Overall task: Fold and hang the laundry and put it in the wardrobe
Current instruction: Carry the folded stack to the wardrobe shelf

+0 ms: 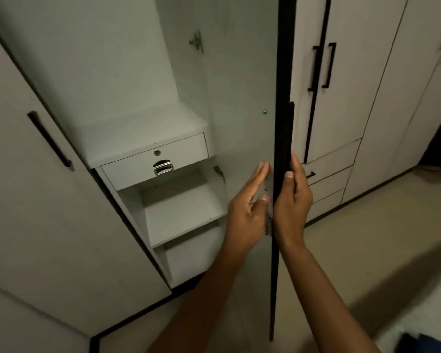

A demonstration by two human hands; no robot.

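Wardrobe door (242, 123) stands open, seen nearly edge-on; its black edge (281, 149) runs top to bottom between the two hands.

Left hand (247, 207): fingers straight and held together, flat against the inner face of the door, just left of the edge. Thumb sits below the fingers, near a small metal fitting (268, 226) on the door face; fitting is blurred, prob. a latch or hinge part.

Right hand (294, 200): on the outer side of the same edge, directly opposite the left hand. Thumb lies along the black edge; fingers wrap behind the door, approx. at the lower end of the black door handle (290, 133). Grip reads as a hold on the door edge.

Left of the left hand, inside the wardrobe (138, 72): a white drawer (155, 159) with a metal pull handle (162, 168) and a keyhole above it. Below the drawer, two open shelves (183, 210). Above the drawer, a tall hanging space.

Far left of the left hand: a closed door w/ a long black bar handle (50, 138).

Right of the right hand: closed doors w/ a pair of black handles (322, 66), and stacked drawers (329, 179) below them. Floor (379, 238) is pale tile.

Below the right forearm, at the lower right corner: a dark blue cloth item (423, 342), well apart from the wardrobe.
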